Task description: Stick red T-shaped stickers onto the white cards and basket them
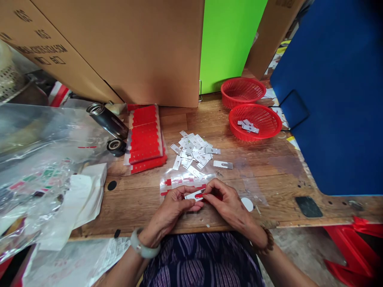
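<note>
My left hand [176, 202] pinches a small flat silver plate [191, 195] by its left end, just above the front of the wooden table. At the plate's right end, the thumb and forefinger of my right hand [224, 200] close on a red sticker piece [200, 195] lying against it. Partly under my hands is a clear sheet with red stickers [179, 181]. Beyond it lies a loose pile of similar silver plates [194, 147], with a single plate [223, 164] to its right.
Two red plastic baskets [243, 89] stand at the back right, the nearer holding several plates. Stacked red sticker sheets [146, 133], a dark flask [107, 119] and its cap [116, 147] are left. Cardboard [134, 48] and a blue panel [338, 99] rise behind and right.
</note>
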`<state>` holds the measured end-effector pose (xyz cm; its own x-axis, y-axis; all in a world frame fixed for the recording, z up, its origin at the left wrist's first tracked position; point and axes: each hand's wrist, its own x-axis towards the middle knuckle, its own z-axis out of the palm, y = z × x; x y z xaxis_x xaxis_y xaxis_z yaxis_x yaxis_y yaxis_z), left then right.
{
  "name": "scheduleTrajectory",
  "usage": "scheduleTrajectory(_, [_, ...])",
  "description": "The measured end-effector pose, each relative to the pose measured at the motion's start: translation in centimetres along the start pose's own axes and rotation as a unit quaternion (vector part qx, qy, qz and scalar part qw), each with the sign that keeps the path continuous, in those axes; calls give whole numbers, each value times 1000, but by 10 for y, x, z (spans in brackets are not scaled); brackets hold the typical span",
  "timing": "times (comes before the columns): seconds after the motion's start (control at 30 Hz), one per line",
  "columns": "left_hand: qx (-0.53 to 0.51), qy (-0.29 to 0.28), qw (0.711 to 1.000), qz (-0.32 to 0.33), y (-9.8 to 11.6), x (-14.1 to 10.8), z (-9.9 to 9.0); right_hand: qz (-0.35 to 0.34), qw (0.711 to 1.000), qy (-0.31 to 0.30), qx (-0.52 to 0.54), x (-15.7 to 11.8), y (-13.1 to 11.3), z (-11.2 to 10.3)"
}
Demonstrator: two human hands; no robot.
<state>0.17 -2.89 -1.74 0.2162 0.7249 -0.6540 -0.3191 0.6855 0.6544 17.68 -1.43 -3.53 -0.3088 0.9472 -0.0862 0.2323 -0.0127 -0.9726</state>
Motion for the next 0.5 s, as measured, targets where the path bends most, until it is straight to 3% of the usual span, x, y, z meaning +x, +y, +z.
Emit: scheduleTrajectory(0.5, [1, 4, 1000, 4, 2, 1, 3, -11, 1000, 11, 4, 0, 9, 2])
